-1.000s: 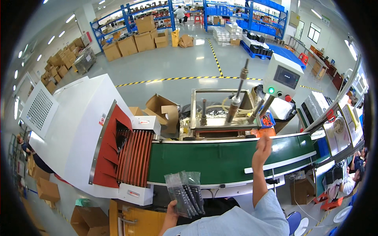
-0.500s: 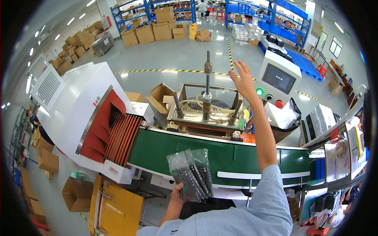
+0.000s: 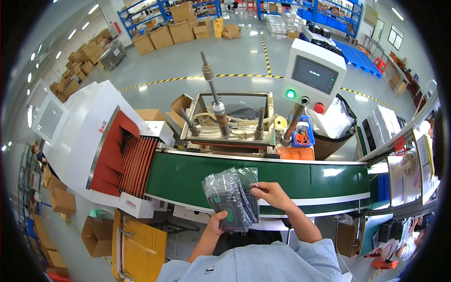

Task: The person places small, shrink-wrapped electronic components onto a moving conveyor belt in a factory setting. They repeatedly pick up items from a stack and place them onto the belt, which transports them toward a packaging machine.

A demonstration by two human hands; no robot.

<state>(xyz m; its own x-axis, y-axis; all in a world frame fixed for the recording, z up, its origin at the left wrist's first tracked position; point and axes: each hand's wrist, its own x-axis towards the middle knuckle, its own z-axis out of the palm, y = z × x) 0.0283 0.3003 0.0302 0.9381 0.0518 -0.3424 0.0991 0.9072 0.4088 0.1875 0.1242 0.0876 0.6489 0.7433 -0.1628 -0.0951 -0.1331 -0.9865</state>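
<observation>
A bare left hand (image 3: 215, 223) is gripping the lower left edge of a fanned stack of clear plastic bags holding flat dark pieces (image 3: 232, 206), its thumb lying across the front, while a bare right hand (image 3: 274, 195) is pinching the stack's right edge between thumb and fingers. The stack is being held up at the near edge of a green conveyor belt (image 3: 188, 178). Beyond, a metal-framed machine with upright rods (image 3: 239, 134) is standing near an orange plastic tray (image 3: 296, 154) and a white control box (image 3: 314, 75). At left, a white housing with red flaps (image 3: 84, 131) is opening onto copper-coloured rollers (image 3: 138, 163).
</observation>
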